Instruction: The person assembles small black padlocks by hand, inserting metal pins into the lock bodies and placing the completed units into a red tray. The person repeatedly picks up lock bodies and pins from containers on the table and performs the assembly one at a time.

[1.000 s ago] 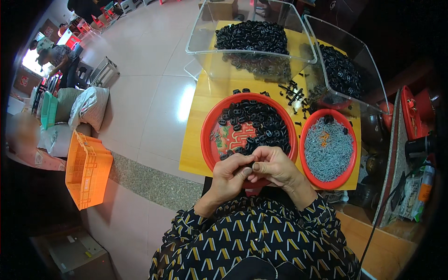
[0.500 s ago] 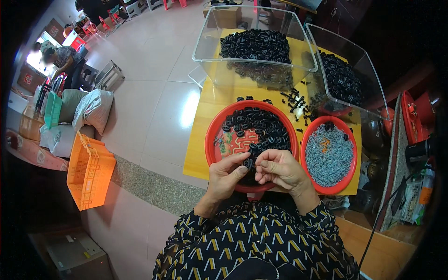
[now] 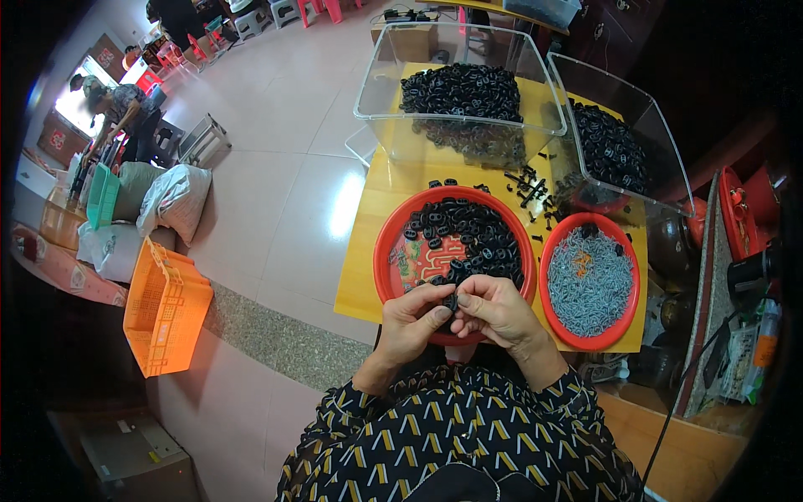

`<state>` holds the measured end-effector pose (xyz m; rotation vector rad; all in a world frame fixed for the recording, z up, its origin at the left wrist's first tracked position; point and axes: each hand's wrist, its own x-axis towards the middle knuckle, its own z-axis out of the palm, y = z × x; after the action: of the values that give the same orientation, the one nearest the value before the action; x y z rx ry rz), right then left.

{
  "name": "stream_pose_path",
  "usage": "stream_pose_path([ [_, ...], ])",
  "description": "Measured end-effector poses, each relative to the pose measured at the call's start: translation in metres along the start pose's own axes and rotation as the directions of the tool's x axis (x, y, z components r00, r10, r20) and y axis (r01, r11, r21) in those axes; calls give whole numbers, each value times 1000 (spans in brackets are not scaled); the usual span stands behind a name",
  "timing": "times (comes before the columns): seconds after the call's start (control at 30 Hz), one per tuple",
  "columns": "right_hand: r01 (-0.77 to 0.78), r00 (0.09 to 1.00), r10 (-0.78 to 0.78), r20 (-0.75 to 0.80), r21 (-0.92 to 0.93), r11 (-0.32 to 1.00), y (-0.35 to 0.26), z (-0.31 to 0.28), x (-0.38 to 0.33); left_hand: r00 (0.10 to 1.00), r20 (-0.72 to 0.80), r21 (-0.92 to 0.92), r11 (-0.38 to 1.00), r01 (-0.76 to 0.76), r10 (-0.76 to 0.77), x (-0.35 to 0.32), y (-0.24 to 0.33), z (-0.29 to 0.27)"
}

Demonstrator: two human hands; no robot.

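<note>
My left hand (image 3: 411,325) pinches a small black plastic piece (image 3: 452,303) between thumb and fingers, over the near rim of a red round tray (image 3: 383,266). Close against it, my right hand (image 3: 500,311) has thumb and forefinger pressed together at the piece; whatever sits in that pinch is too small to make out. Many black oval pieces with two holes (image 3: 481,230) lie heaped in the tray, whose patterned bottom shows at the left. Beside it on the right stands a red basin (image 3: 548,314) full of silvery screws (image 3: 590,289), with a few orange bits among them.
Two clear plastic bins (image 3: 458,117) (image 3: 661,197) of black parts stand at the back of the yellow table (image 3: 355,289). Loose black screw-like parts (image 3: 529,188) lie between them and the tray. An orange crate (image 3: 167,314) is on the floor at left; a person (image 3: 130,113) bends beyond white sacks.
My hands have come together, the right fingers now meeting the black piece in my left. The whole view has shifted slightly.
</note>
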<state>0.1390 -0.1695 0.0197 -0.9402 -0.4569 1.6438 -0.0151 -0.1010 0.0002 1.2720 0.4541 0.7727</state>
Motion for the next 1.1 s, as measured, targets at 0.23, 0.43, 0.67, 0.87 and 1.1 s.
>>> stream_pose_path([
  [0.23, -20, 1000, 20, 22, -8, 1000, 0, -3, -2, 999, 32, 69, 998, 9, -12, -3, 5, 1],
  [0.43, -39, 999, 39, 35, -3, 999, 0, -7, 0, 999, 36, 43, 999, -1, 0, -4, -3, -1],
  [0.67, 1, 999, -3, 41, 57, 998, -5, -5, -3, 996, -38, -135, 988, 80, -86, -5, -4, 1],
  [0.87, 44, 996, -58, -71, -183, 982, -1, 16, -10, 988, -70, -74, 988, 135, -140, -13, 5, 4],
  [1.1, 63, 986, -99, -133, -254, 965, 0, 21, -14, 998, 62, 133, 990, -37, 29, -15, 6, 1],
])
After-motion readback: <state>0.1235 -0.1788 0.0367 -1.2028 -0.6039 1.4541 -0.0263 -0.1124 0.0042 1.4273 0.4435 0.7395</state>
